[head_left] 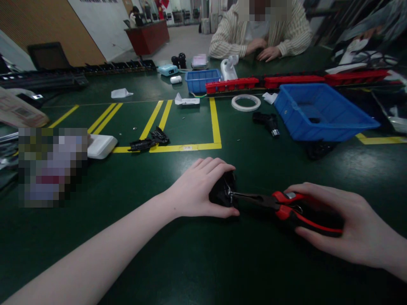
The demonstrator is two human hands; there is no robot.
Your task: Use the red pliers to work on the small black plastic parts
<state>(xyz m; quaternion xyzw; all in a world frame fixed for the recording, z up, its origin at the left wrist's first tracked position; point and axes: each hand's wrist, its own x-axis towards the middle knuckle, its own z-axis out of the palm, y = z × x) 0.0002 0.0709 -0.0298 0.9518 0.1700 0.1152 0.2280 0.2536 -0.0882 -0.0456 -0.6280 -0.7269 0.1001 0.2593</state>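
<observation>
My left hand (203, 190) grips a small black plastic part (222, 190) on the dark green tabletop, thumb and fingers on opposite sides of it. In my right hand (346, 220) is a pair of long-nose pliers (282, 205) with red and black handles. Their jaw tips reach to a shiny metal bit at the right side of the black part; whether the jaws pinch it I cannot tell. Left of centre, beyond my left hand, lie dark broken-looking pieces (149, 140) across the yellow tape.
A large blue bin (324, 114) stands at the right, beside a black part (269, 123) and a tape roll (246, 102). Farther back are a smaller blue bin (202, 80) and a red strip (292, 80). A person (260, 34) sits opposite. A white box (101, 146) lies left.
</observation>
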